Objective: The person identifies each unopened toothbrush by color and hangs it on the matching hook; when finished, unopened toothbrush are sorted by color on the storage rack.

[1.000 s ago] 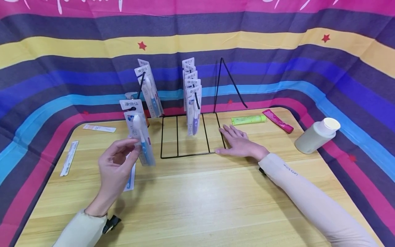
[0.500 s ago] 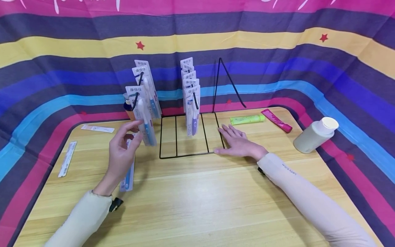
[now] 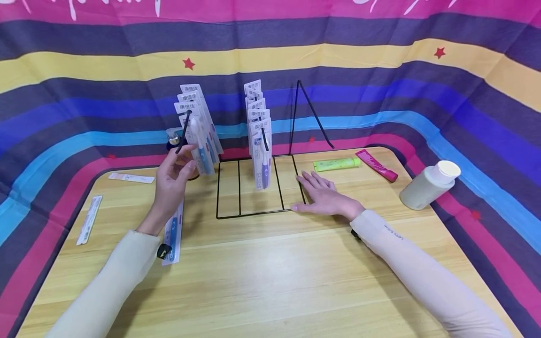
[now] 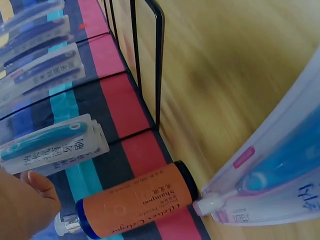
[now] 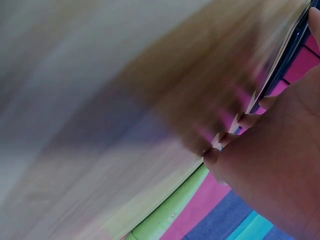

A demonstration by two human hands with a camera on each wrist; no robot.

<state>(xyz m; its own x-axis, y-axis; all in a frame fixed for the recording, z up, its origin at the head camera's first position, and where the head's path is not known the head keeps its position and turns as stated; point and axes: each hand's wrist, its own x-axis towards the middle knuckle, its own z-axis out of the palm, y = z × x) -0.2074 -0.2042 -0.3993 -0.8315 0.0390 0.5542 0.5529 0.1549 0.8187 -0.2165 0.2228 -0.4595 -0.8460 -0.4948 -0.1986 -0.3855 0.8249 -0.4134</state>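
Note:
My left hand [image 3: 171, 185] pinches the edge of the front packaged toothbrush [image 3: 200, 145], a blue one hanging on the left hook of a black wire rack [image 3: 239, 188]. Two more packs hang behind it. On the middle hook hangs a row of packs, the front one a purple toothbrush [image 3: 262, 159]. The rack's right hook [image 3: 314, 112] carries nothing. My right hand [image 3: 323, 195] lies flat with fingers spread on the right side of the rack's base. Another blue packaged toothbrush [image 3: 172, 239] lies on the table, partly hidden by my left wrist.
An orange shampoo bottle [image 4: 140, 200] stands behind my left hand. Two slim white packets, one near the back [image 3: 131, 178] and one farther left [image 3: 89, 219], lie on the table. To the right are a green tube [image 3: 336, 164], a pink tube [image 3: 376, 165] and a white-capped bottle [image 3: 428, 185].
My left hand has moved forward and up, and the blue toothbrush pack has gone onto the left hook and slid back toward the others. My right hand has stayed on the rack base.

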